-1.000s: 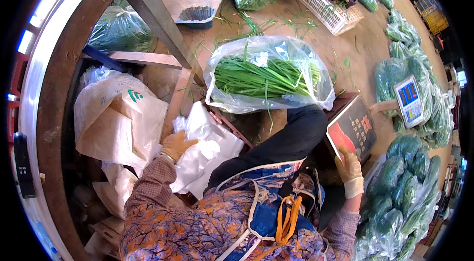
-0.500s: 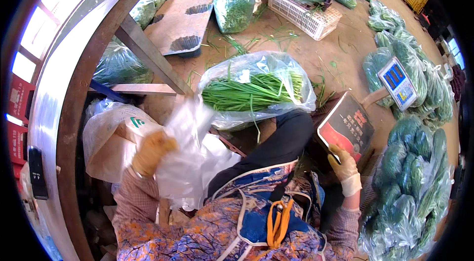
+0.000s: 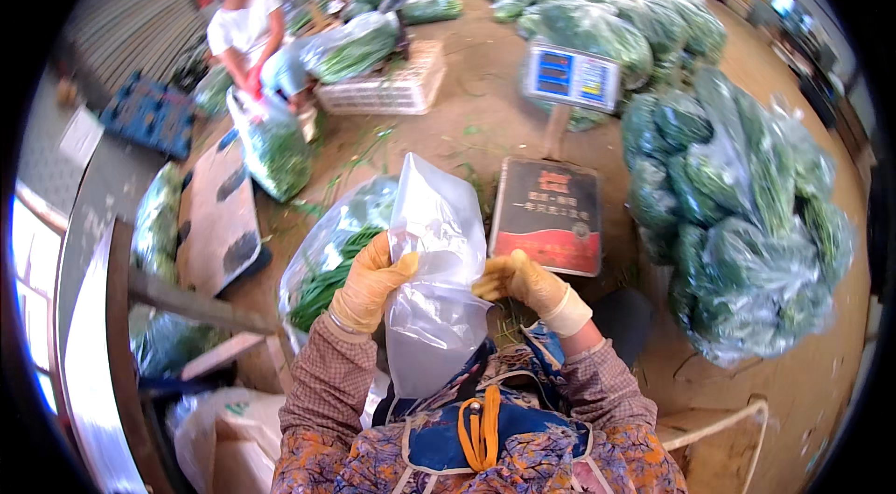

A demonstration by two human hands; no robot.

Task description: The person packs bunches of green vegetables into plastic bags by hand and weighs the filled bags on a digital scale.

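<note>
A clear, empty plastic bag (image 3: 434,307) stands upright in front of my chest. My left hand (image 3: 371,284), in a yellowish glove, pinches it along its left side. On the other side my gloved right hand (image 3: 527,287) has its fingers stretched toward the bag's edge, at or touching it. Behind the bag, partly covered by it, lies an open bag of long green stalks (image 3: 327,275). Just beyond my right hand is a scale platform (image 3: 546,214) with a dark and red top, its display (image 3: 571,77) on a post.
Filled bags of greens (image 3: 737,214) are piled at the right. A white crate (image 3: 387,88) with a bag on it stands farther off. Beside it sits another person (image 3: 247,27) with a filled bag (image 3: 271,148). A wooden frame (image 3: 117,354) rises at my left.
My view has turned to the right. My left hand has brought the plastic bag up in front of me, and my right hand has left the scale's edge and come to the bag.
</note>
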